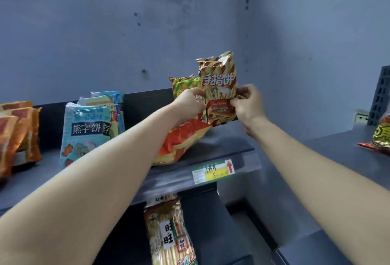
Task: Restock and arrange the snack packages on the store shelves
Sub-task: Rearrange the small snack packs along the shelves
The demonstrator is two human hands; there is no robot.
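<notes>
A brown-and-gold finger-biscuit packet stands upright near the right end of the top shelf. My left hand grips its left edge and my right hand pinches its right edge. Behind it stands a green-and-yellow packet, partly hidden by my left hand. A red-and-yellow packet lies flat on the shelf under my left forearm.
Light-blue bear-biscuit packets stand left of centre, with orange packets at the far left. A price tag hangs on the shelf's front edge. A rice-cracker bag sits on the shelf below. Another snack bag lies on the right-hand shelf.
</notes>
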